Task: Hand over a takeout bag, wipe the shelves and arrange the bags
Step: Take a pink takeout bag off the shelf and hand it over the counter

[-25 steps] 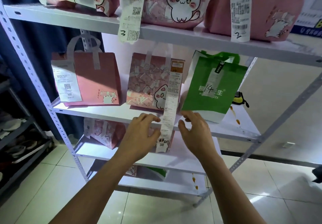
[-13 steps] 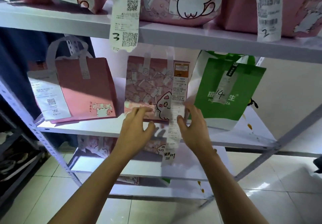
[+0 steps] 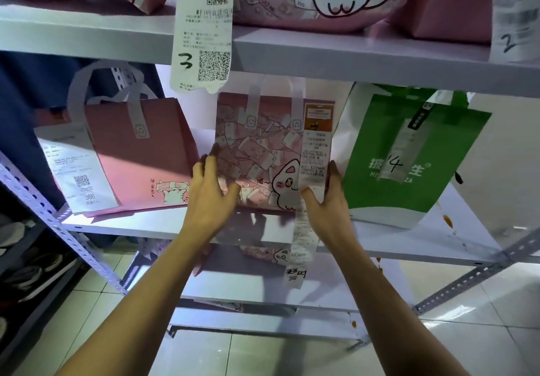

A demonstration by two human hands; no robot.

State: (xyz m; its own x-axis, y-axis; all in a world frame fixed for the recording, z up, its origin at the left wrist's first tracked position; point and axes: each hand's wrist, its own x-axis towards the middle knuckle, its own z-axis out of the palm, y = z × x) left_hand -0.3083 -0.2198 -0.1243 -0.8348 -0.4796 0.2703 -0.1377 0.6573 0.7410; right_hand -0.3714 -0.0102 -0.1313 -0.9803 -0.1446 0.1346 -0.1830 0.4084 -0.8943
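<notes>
I take the middle bag (image 3: 263, 153) as landmark: it stands on the middle shelf (image 3: 163, 223); a second bag (image 3: 140, 153) stands to its left, a third (image 3: 409, 156) to its right; my left hand (image 3: 210, 197) and right hand (image 3: 330, 200) flank its lower sides; a receipt (image 3: 314, 171) hangs down its front, past the shelf edge; the upper shelf (image 3: 350, 57) with further bags lies above it.

The middle bag (image 3: 263, 153) is pink, patterned with scattered pale notes and a white cartoon cat outlined in black. The left bag (image 3: 140, 153) is plain pink with a small cat drawing. The right bag (image 3: 409, 159) is green with white lettering and a white base. The shelf (image 3: 409, 238) is pale lilac-white, spotted with orange-brown stains
</notes>
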